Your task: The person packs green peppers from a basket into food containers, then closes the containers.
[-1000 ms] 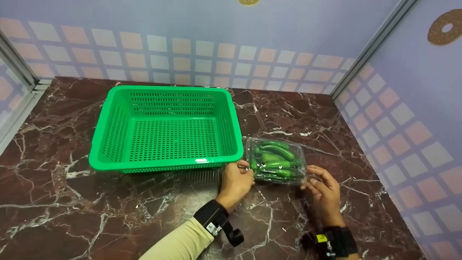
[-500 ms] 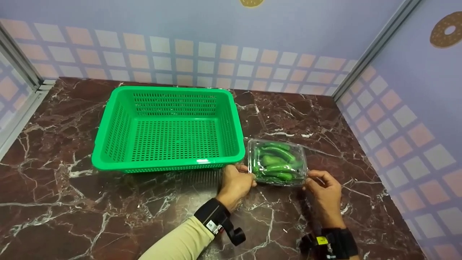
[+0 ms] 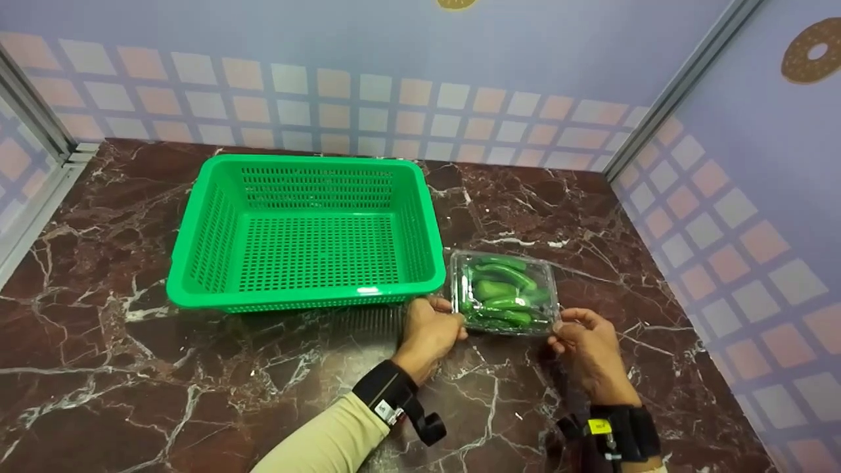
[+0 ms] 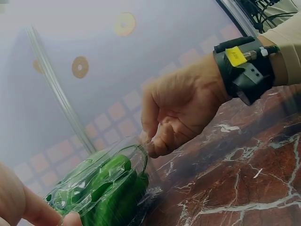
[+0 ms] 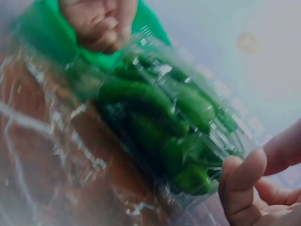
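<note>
A clear plastic clamshell box (image 3: 552,282) of green chili peppers (image 3: 502,289) stands on the marbled table, right of the green basket. My left hand (image 3: 430,332) pinches the box's near left corner between thumb and fingers. At its near right corner, my right hand (image 3: 588,345) pinches the rim with thumb and curled fingers. In the right wrist view the peppers (image 5: 155,113) lie heaped under the clear lid, which looks closed. The left wrist view shows the right hand (image 4: 181,110) at the box's far corner, with the peppers (image 4: 110,188) between both hands.
A green perforated basket (image 3: 302,299), with nothing in it, sits just left of the box. Panel walls with a tile pattern (image 3: 371,118) bound the dark red marbled table (image 3: 197,387) at the back and right.
The right hand, with fingers apart at the box's side a second ago, has drawn in to pinch its corner. The left hand and the box have barely moved.
</note>
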A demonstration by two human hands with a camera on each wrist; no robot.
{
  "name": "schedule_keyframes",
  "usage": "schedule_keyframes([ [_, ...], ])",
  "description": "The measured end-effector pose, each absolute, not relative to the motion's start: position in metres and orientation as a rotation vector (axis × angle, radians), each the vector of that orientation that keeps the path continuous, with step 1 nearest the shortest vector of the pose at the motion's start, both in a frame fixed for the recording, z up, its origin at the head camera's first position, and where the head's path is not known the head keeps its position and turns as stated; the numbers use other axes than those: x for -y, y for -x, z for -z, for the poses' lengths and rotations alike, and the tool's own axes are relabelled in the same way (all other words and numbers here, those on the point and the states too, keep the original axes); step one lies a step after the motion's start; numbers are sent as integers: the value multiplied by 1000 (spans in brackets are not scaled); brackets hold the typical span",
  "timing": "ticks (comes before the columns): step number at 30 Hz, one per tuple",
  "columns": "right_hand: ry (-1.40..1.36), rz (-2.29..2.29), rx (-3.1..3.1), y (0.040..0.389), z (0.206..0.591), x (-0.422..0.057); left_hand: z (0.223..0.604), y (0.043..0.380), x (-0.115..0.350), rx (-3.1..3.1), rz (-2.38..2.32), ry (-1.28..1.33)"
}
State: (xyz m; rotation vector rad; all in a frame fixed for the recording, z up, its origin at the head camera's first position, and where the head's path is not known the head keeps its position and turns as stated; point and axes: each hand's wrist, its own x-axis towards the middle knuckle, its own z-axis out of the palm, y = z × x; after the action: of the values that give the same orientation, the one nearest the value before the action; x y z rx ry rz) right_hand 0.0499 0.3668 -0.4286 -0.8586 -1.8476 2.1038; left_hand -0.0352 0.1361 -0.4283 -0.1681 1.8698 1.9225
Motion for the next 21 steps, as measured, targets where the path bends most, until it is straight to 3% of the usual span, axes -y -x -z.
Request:
schedule_keyframes([
  [21, 873, -2135, 1908, -49, 426, -374, 427, 33, -138, -1878, -1906, 132],
])
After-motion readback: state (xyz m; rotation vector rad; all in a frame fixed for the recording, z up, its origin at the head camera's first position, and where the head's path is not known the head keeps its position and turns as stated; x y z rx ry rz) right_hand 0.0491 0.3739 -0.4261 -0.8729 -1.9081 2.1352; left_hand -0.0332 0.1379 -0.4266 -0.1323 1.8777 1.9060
